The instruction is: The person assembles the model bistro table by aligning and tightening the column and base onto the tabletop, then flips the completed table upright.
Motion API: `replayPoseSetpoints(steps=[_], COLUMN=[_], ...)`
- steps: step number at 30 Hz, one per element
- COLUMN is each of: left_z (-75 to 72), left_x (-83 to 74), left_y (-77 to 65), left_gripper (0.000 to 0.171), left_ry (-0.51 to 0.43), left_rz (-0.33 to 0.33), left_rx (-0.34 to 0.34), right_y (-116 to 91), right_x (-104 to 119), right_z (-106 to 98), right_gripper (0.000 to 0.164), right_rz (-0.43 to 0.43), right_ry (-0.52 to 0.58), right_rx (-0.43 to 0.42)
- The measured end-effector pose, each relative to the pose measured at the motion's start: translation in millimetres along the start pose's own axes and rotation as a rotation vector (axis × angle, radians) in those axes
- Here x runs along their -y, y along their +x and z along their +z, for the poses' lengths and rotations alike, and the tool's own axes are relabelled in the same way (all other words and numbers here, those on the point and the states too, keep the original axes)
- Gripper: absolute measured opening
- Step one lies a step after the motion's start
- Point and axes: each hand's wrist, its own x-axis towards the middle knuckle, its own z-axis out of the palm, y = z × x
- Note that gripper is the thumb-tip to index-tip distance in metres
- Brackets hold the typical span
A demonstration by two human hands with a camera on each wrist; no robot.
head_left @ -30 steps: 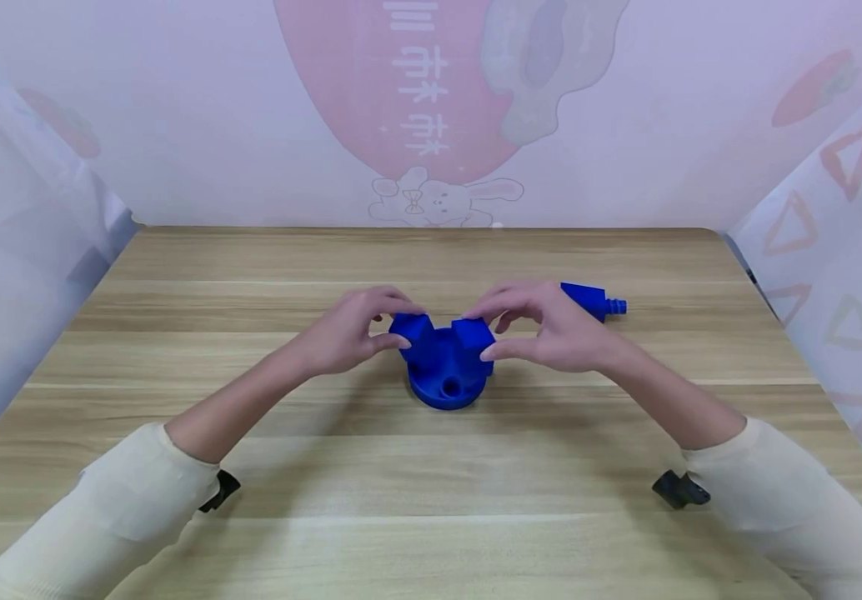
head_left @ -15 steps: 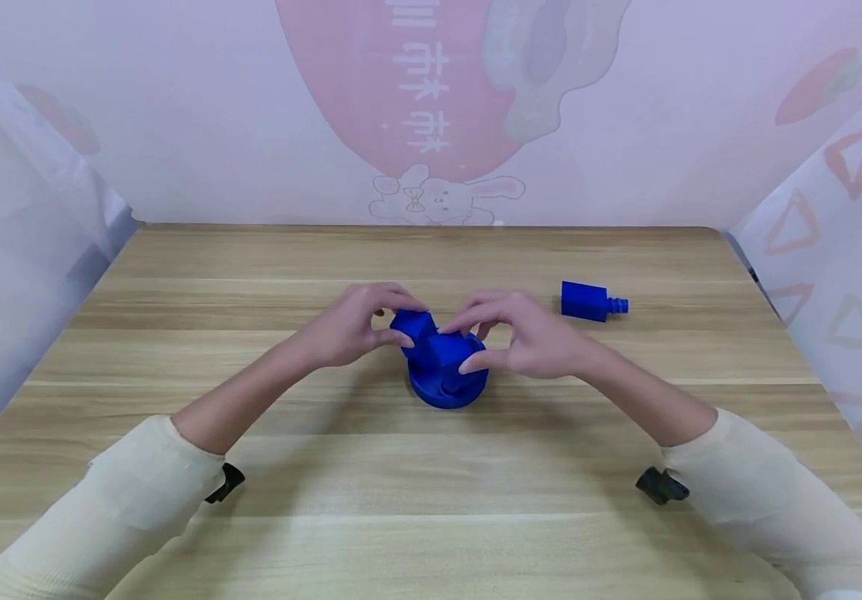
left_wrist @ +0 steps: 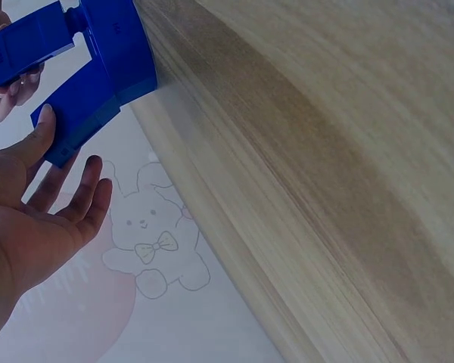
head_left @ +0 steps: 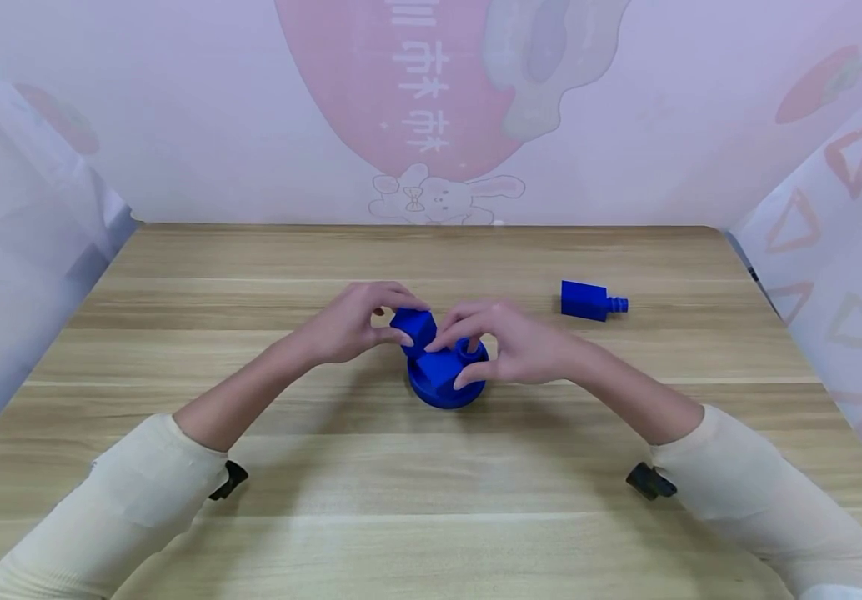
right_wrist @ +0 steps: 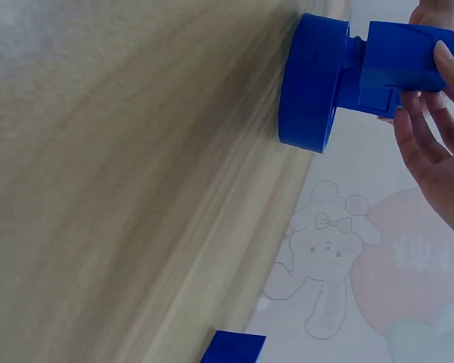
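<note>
A round blue base [head_left: 448, 402] with round holes rests on the table. My left hand [head_left: 352, 323] pinches a blue block [left_wrist: 79, 113] between thumb and fingers at the base's left side; in the left wrist view the block leans outward from the base. My right hand [head_left: 524, 342] pinches a second blue block [right_wrist: 407, 57] over the front of the base. Its narrow stem [right_wrist: 354, 50] meets the base's top face in the right wrist view. A round blue socket [head_left: 468, 350] shows partly behind my right fingers.
A third blue block [head_left: 584, 301] with a ridged stem lies on its side at the back right of the wooden table [head_left: 431, 500]. A printed white curtain [head_left: 251, 125] stands behind the table and along both sides.
My right hand has brought its block from the base's right side leftward and toward the front. My left hand has stayed on its block almost in place. The third block came into fuller view.
</note>
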Motion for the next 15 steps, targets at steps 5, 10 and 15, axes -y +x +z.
replayPoseSetpoints(steps=[5, 10, 15], left_z=[-0.9, -0.6, 0.1], left_x=[0.4, 1.2, 1.2], left_y=[-0.9, -1.7, -2.4], left_gripper=[0.038, 0.038, 0.038], left_ry=[0.002, -0.003, -0.004], left_rz=[-0.007, -0.008, -0.009], left_rx=[0.002, 0.006, 0.004], right_y=[5.2, 5.9, 6.1], right_x=[2.5, 5.4, 8.5], right_z=[-0.5, -3.9, -6.2], right_gripper=[0.04, 0.041, 0.052], right_rz=[-0.011, -0.014, -0.046], right_ry=[-0.022, -0.025, -0.014], right_rx=[0.052, 0.117, 0.234])
